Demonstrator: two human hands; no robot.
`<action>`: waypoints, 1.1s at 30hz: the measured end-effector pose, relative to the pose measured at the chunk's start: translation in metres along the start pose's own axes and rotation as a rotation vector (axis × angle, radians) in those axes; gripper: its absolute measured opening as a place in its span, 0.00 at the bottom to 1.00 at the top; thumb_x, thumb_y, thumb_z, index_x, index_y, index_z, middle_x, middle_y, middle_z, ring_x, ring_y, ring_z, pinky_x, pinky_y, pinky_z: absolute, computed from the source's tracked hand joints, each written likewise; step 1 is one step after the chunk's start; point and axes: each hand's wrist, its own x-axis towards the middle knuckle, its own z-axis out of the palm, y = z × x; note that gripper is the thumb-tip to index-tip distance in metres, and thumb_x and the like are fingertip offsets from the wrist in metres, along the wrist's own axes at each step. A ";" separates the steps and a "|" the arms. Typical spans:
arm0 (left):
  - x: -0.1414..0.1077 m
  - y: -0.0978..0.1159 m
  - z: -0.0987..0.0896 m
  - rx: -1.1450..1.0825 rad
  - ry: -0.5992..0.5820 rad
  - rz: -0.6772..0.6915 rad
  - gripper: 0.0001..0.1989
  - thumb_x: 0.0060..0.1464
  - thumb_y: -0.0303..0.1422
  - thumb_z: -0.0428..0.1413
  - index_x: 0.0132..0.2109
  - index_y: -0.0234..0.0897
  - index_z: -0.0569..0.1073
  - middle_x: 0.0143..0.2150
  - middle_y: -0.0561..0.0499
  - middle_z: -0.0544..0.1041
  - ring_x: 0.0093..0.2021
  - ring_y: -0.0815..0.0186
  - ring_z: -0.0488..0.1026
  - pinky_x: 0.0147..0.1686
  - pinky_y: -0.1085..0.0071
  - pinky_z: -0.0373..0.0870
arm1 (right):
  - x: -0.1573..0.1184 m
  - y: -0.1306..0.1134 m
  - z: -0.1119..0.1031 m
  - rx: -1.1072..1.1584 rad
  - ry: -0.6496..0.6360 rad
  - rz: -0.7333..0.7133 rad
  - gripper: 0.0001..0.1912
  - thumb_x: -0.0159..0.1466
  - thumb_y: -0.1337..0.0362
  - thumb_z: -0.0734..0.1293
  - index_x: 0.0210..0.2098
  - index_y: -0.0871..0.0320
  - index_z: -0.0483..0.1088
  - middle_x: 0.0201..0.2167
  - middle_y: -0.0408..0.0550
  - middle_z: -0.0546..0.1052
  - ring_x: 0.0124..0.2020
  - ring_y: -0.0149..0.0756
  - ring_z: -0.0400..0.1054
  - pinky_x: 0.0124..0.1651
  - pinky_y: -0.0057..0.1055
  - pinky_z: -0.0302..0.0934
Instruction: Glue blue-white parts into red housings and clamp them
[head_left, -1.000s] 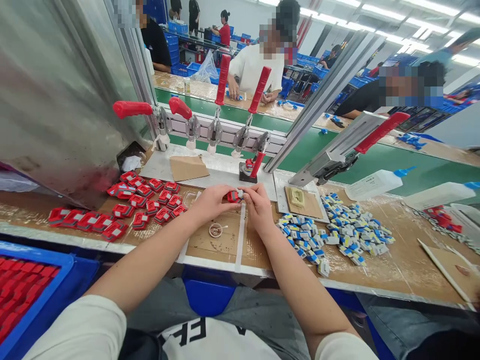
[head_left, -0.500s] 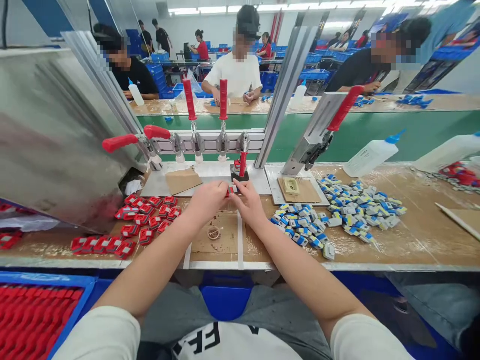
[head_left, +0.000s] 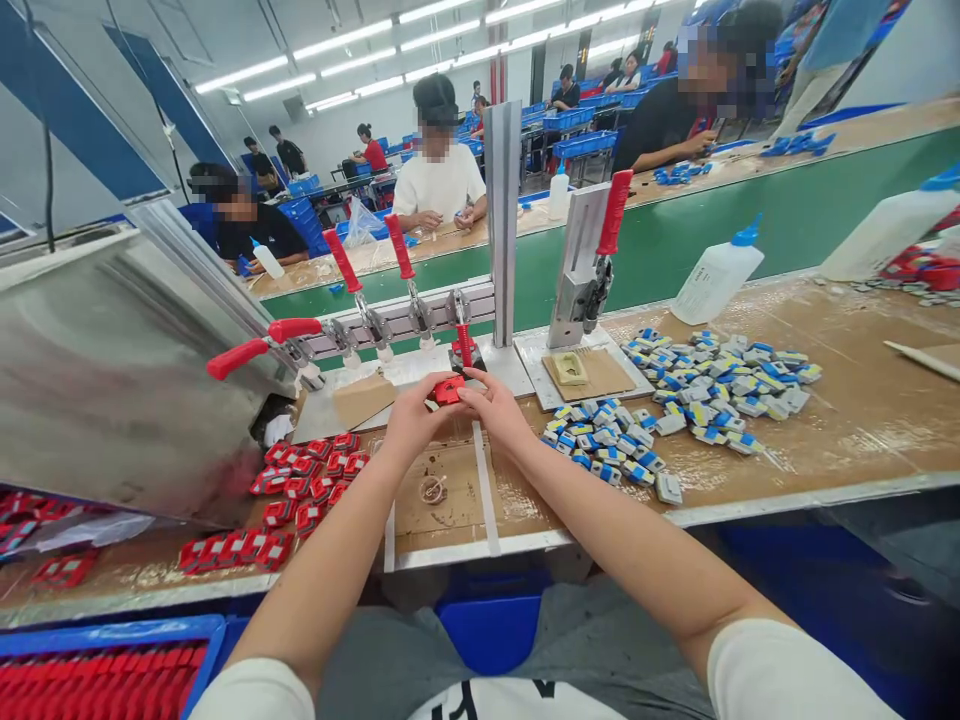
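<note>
A small red plastic part (head_left: pixel 449 390) is held between my two hands, just in front of the row of toggle clamps. My left hand (head_left: pixel 411 418) closes on its left side. Thumb and fingers of my right hand (head_left: pixel 496 408) grip its right edge. Right behind the part is a toggle clamp (head_left: pixel 464 346) with its red handle pointing down, over a dark fixture that my fingers partly hide. Red parts (head_left: pixel 307 480) lie in a loose pile left of my left hand. Blue, grey and yellow parts (head_left: pixel 607 440) are heaped right of my right hand.
More clamps (head_left: pixel 360 300) with red handles line a metal rail at the back. A separate clamp stand (head_left: pixel 581 270) rises at the right, near a white bottle (head_left: pixel 718 280). A metal box (head_left: pixel 127 390) fills the left. A blue crate (head_left: pixel 112 640) of red parts is at lower left.
The view has tilted and turned. The red part has come slightly towards me and its broad face now shows. Both hands still hold it.
</note>
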 end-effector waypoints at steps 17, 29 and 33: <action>0.052 -0.048 -0.004 -0.022 0.017 -0.124 0.18 0.57 0.41 0.63 0.51 0.38 0.73 0.49 0.44 0.82 0.47 0.60 0.79 0.50 0.62 0.74 | 0.042 -0.015 -0.024 -0.710 -0.029 -0.256 0.08 0.62 0.62 0.66 0.42 0.55 0.68 0.40 0.45 0.77 0.34 0.35 0.65 0.47 0.37 0.63; 0.062 -0.044 0.010 0.032 -0.157 0.016 0.21 0.56 0.40 0.65 0.54 0.39 0.75 0.52 0.44 0.83 0.53 0.53 0.78 0.58 0.58 0.71 | 0.037 -0.055 -0.001 -0.436 -0.162 -0.283 0.18 0.49 0.63 0.64 0.41 0.53 0.64 0.33 0.40 0.72 0.36 0.36 0.65 0.40 0.33 0.62; 0.078 -0.037 0.027 0.025 -0.180 0.065 0.24 0.56 0.40 0.66 0.58 0.40 0.75 0.57 0.44 0.81 0.56 0.51 0.77 0.60 0.59 0.70 | 0.020 -0.078 0.008 -0.173 -0.204 -0.210 0.24 0.46 0.63 0.66 0.45 0.54 0.69 0.36 0.42 0.75 0.29 0.32 0.60 0.32 0.29 0.55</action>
